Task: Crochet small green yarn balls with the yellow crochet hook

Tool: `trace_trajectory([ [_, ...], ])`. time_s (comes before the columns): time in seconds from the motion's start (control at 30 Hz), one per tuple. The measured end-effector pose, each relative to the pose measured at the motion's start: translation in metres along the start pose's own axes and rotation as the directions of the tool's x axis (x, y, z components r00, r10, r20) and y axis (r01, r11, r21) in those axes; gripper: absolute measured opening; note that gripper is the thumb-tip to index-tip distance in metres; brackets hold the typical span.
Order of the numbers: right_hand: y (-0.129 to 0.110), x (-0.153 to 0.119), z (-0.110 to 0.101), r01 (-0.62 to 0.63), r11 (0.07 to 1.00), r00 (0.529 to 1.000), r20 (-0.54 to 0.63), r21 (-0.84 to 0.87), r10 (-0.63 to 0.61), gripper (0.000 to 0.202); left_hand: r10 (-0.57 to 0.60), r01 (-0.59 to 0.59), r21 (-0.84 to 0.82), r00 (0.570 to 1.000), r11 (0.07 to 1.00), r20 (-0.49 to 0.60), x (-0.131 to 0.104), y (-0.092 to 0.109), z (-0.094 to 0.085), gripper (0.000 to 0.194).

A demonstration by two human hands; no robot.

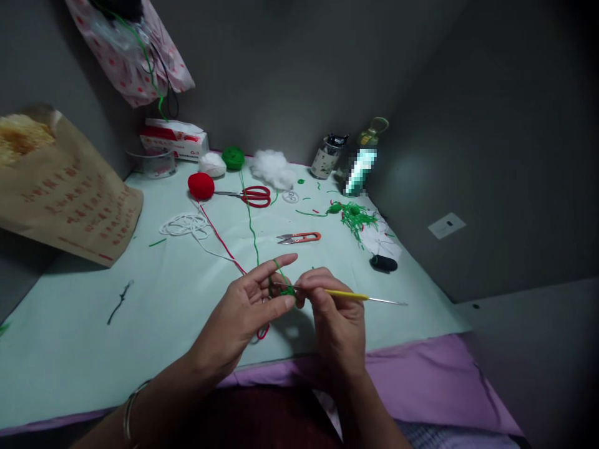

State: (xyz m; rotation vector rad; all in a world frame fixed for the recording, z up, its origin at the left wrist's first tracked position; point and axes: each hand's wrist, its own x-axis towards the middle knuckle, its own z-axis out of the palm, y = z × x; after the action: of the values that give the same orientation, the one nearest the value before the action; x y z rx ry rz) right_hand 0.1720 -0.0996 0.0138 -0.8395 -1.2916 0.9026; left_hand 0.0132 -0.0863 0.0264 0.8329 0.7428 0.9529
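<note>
My left hand (243,312) pinches a small green crochet piece (287,291) between thumb and fingers, its index finger raised with green yarn (253,231) looped over it. That yarn runs back to a green ball (233,158). In my right hand (337,318) is a crochet hook with a yellow handle (349,294); its thin metal tip reaches left to the green piece. The two hands nearly meet at the work. Red yarn (218,236) passes behind my left hand, and a red loop (262,332) hangs below it.
Orange snips (304,237) and red-handled scissors (256,196) lie beyond my hands. Behind are a red ball (201,186), a white ball (212,165), stuffing (272,168), a pen cup (326,159) and a bottle (362,168). Green scraps (358,218) lie right; a paper bag (70,193) stands left.
</note>
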Motion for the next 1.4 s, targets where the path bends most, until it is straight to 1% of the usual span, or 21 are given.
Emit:
trace_trajectory([
  [0.1, 0.000, 0.000, 0.000, 0.018, 1.000, 1.000, -0.002, 0.006, -0.018, 0.016, -0.010, 0.010, 0.001, 0.999, 1.000, 0.031, 0.001, 0.001, 0.000, 0.055],
  [0.2, 0.000, 0.000, 0.000, 0.031, 1.000, 1.000, -0.005, 0.001, -0.031, 0.017, 0.005, -0.005, 0.019, 1.000, 1.000, 0.016, 0.001, 0.002, 0.000, 0.053],
  [0.3, 0.001, 0.001, 0.000, -0.026, 0.993, 0.999, -0.028, 0.113, 0.029, 0.016, -0.014, 0.015, 0.055, 1.000, 0.998, -0.023, -0.001, 0.003, -0.001, 0.051],
  [0.4, 0.000, 0.004, 0.000, -0.084, 0.970, 0.995, -0.026, 0.230, 0.092, 0.014, -0.035, 0.037, 0.086, 0.999, 0.996, -0.026, -0.003, 0.003, -0.002, 0.045],
  [0.47, -0.001, 0.006, 0.000, -0.099, 0.958, 0.994, -0.017, 0.267, 0.108, 0.016, -0.026, 0.028, 0.097, 0.999, 0.995, -0.025, -0.004, 0.003, -0.003, 0.041],
  [0.57, -0.003, 0.006, -0.002, -0.104, 0.955, 0.994, -0.001, 0.277, 0.109, 0.019, -0.011, 0.014, 0.106, 1.000, 0.994, -0.022, -0.004, 0.004, -0.003, 0.038],
  [0.7, -0.007, 0.004, -0.006, -0.124, 0.963, 0.992, 0.031, 0.240, 0.120, 0.022, -0.014, 0.016, 0.118, 1.000, 0.993, -0.012, -0.005, 0.006, -0.004, 0.035],
  [0.77, -0.009, 0.001, -0.007, -0.101, 0.977, 0.995, 0.029, 0.190, 0.097, 0.022, -0.017, 0.019, 0.134, 1.000, 0.991, -0.017, -0.006, 0.007, -0.004, 0.035],
  [0.87, -0.014, -0.002, -0.008, 0.011, 0.999, 1.000, 0.024, 0.035, -0.012, 0.021, 0.003, 0.005, 0.181, 0.999, 0.984, -0.043, -0.006, 0.007, -0.004, 0.036],
  [0.93, -0.017, -0.004, -0.009, 0.116, 0.989, 0.993, 0.047, -0.092, -0.112, 0.022, 0.038, -0.023, 0.221, 0.997, 0.975, -0.066, -0.006, 0.006, -0.004, 0.036],
  [1.0, -0.018, -0.007, -0.010, 0.225, 0.951, 0.973, 0.100, -0.211, -0.208, 0.023, 0.079, -0.052, 0.263, 0.993, 0.963, -0.091, -0.006, 0.006, -0.004, 0.036],
  [1.07, -0.017, -0.009, -0.010, 0.331, 0.888, 0.943, 0.156, -0.319, -0.295, 0.024, 0.108, -0.068, 0.306, 0.988, 0.950, -0.115, -0.005, 0.007, -0.002, 0.038],
  [1.13, -0.014, -0.011, -0.009, 0.426, 0.795, 0.905, 0.213, -0.432, -0.369, 0.025, 0.123, -0.075, 0.321, 0.984, 0.944, -0.132, -0.005, 0.007, 0.000, 0.042],
  [1.17, -0.011, -0.011, -0.009, 0.472, 0.731, 0.881, 0.242, -0.493, -0.406, 0.026, 0.130, -0.083, 0.305, 0.982, 0.949, -0.136, -0.005, 0.007, 0.002, 0.045],
  [1.23, -0.006, -0.012, -0.007, 0.562, 0.560, 0.819, 0.319, -0.608, -0.476, 0.028, 0.127, -0.098, 0.201, 0.983, 0.975, -0.135, -0.004, 0.006, 0.005, 0.052],
  [1.27, -0.003, -0.012, -0.007, 0.591, 0.468, 0.789, 0.350, -0.656, -0.505, 0.031, 0.095, -0.081, 0.114, 0.988, 0.990, -0.125, -0.004, 0.005, 0.006, 0.055],
  [1.3, -0.001, -0.011, -0.006, 0.614, 0.391, 0.757, 0.372, -0.686, -0.537, 0.033, 0.040, -0.038, 0.013, 0.994, 0.999, -0.102, -0.003, 0.004, 0.006, 0.056],
  [1.33, -0.001, -0.011, -0.006, 0.628, 0.350, 0.736, 0.384, -0.695, -0.557, 0.035, -0.030, 0.024, -0.087, 0.997, 0.996, -0.068, -0.002, 0.004, 0.006, 0.057],
  [1.37, -0.001, -0.011, -0.006, 0.624, 0.364, 0.740, 0.372, -0.692, -0.560, 0.037, -0.099, 0.093, -0.171, 0.995, 0.981, -0.028, -0.001, 0.004, 0.006, 0.057],
  [1.4, -0.002, -0.010, -0.005, 0.597, 0.435, 0.770, 0.327, -0.674, -0.548, 0.036, -0.157, 0.154, -0.233, 0.988, 0.960, 0.007, 0.000, 0.004, 0.005, 0.057],
])
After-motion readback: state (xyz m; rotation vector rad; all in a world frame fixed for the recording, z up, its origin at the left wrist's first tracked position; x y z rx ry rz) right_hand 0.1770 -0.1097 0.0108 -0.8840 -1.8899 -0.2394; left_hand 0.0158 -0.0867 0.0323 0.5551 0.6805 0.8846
